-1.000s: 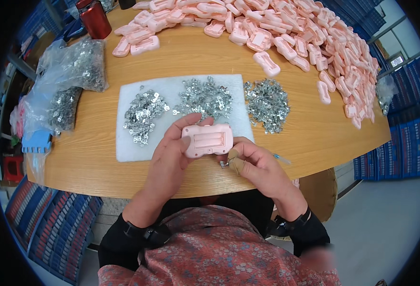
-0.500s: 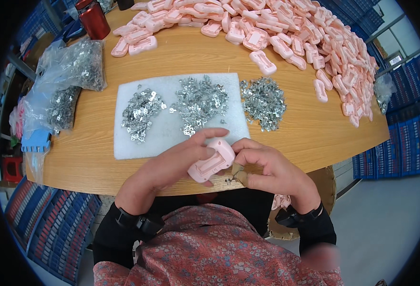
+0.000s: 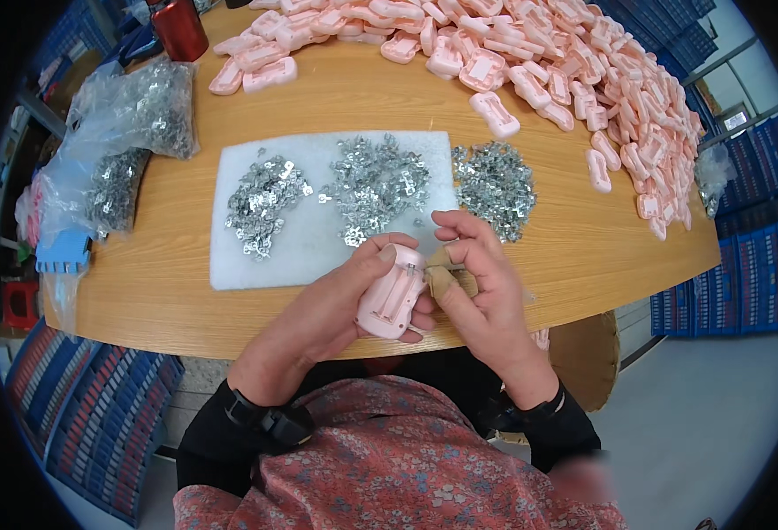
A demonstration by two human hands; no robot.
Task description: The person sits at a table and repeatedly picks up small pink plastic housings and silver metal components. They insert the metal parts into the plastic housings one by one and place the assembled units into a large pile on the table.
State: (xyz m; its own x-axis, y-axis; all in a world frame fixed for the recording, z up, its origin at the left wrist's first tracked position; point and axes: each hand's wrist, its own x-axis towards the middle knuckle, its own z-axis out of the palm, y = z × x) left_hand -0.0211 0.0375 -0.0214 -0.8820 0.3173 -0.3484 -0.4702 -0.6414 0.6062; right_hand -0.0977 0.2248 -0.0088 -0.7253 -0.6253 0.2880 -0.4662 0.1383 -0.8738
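Note:
My left hand (image 3: 343, 290) is wrapped round a pale pink plastic casing (image 3: 390, 302), tilted upright over the table's near edge. Its long recessed compartment faces up. At the casing's upper right end, my right hand (image 3: 488, 296) pinches with thumb and forefinger, both in tan finger covers (image 3: 444, 281). Whatever sits between those fingertips is too small or hidden to make out. Beyond the hands, small silvery metal clips lie in a left heap (image 3: 263, 208) and a middle heap (image 3: 375, 185) on a white foam sheet (image 3: 309, 269).
Beside the sheet is another heap of metal clips (image 3: 497, 190). Pink casings (image 3: 574, 79) pile up along the far and right side. At left lie clear bags of metal parts (image 3: 155, 110), a blue foam block (image 3: 64, 253) and a red flask (image 3: 177, 31). A cardboard box (image 3: 588, 358) stands below the edge.
The casing has turned more upright in my left hand. My right hand has risen to the casing's upper end, its other fingers lifting away from the table edge.

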